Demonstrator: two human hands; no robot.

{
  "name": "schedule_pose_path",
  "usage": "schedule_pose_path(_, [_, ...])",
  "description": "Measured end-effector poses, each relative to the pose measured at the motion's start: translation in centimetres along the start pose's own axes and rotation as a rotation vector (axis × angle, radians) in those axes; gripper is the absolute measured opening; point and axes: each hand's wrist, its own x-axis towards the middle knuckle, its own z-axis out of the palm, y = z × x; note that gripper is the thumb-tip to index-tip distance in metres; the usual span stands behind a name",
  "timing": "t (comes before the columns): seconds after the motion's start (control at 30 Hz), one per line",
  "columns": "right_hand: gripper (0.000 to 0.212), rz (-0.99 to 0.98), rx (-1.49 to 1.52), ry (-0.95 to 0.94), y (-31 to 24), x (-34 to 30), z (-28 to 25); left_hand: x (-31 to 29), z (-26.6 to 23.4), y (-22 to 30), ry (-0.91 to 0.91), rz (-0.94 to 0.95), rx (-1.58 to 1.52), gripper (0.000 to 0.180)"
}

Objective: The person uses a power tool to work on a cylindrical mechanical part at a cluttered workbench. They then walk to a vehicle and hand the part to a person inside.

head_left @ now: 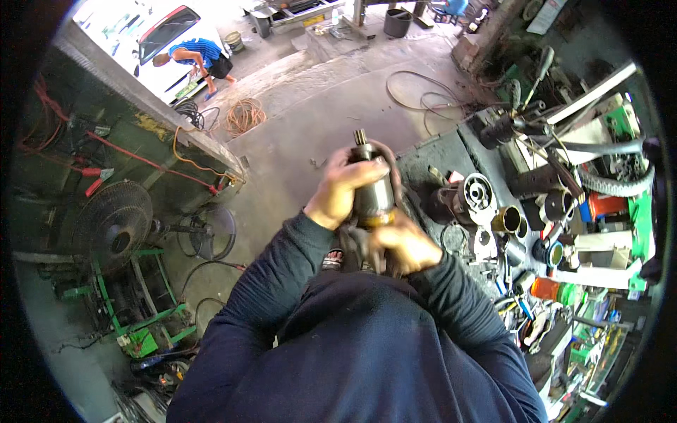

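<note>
Upright in front of my chest is a motor armature [376, 199], a shiny metal cylinder with a toothed shaft at its top and a copper-yellow band low down. My left hand [342, 189] is closed around its upper part, thumb laid across the front. Close against the lower end is my right hand [407, 245], its fingers smeared by motion, so their grip is unclear. Dark shapes below the armature are too blurred to name. To the right, a round metal motor housing part [478, 192] rests on the dark workbench [441, 156], beside a brass-coloured ring [506, 219].
Tools, jars and parts crowd the bench on the right, among them an orange jar [544, 288]. At left stand a fan [116, 225] and a green metal frame [141, 296]. Coiled cables [245, 116] lie on the floor ahead. A person [194, 58] bends down near a car.
</note>
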Motion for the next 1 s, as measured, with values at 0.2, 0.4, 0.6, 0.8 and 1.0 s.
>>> schedule_pose_path(0.2, [0.02, -0.235, -0.255, 0.095, -0.7, 0.3, 1.6, -0.9, 1.9, 1.9, -0.019, 0.071, 0.131, 0.04])
schedule_pose_path(0.4, [0.014, -0.186, -0.237, 0.182, 1.1, 2.3, -1.3, 0.9, -1.4, -1.4, 0.182, 0.144, 0.552, 0.039])
schedule_pose_path(0.6, [0.031, -0.239, -0.088, 0.0, -0.9, -2.4, 3.0, -2.0, 2.7, 1.4, -0.216, -0.057, 0.091, 0.063])
schedule_pose_path(0.8, [0.02, -0.127, -0.164, 0.151, -0.7, -1.7, -0.5, 0.7, 1.9, -2.4, 0.156, 0.178, 0.702, 0.04])
schedule_pose_path(1.0, [0.013, -0.104, 0.4, -0.13, 1.2, -4.3, 3.0, 1.6, 2.5, 0.0, -0.629, -0.167, 0.005, 0.053])
